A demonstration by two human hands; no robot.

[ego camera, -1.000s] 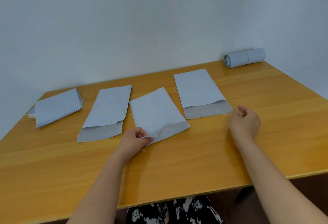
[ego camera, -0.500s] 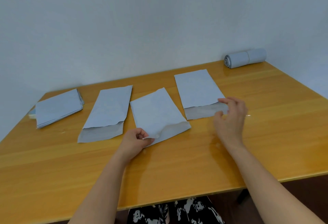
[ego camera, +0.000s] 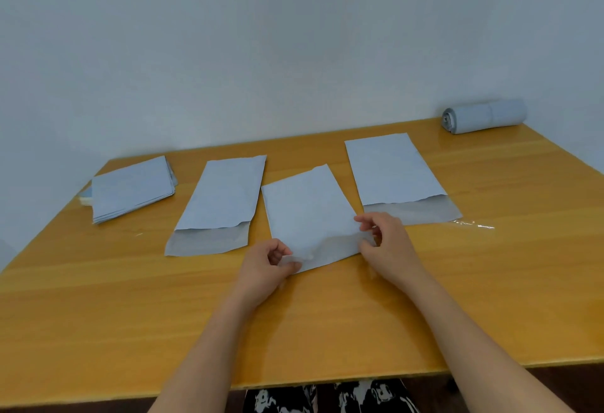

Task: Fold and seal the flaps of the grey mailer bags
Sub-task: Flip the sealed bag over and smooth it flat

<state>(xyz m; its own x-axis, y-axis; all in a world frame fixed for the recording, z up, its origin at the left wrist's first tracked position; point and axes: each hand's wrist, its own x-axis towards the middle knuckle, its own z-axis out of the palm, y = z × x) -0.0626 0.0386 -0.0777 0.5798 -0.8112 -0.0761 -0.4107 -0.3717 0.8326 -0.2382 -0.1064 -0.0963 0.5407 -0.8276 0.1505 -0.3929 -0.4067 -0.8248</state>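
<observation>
Grey middle mailer bag (ego camera: 309, 213) (tilted) lies between both hands, left hand (ego camera: 264, 267) and right hand (ego camera: 385, 242) pinching its flap.

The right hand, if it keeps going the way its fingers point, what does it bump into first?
Its fingers point left, so the right hand would probably meet the middle mailer bag first; it already seems to touch its flap.

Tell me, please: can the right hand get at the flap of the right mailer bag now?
Probably yes. The right hand is beside the right mailer bag, and nothing lies on its flap.
</observation>
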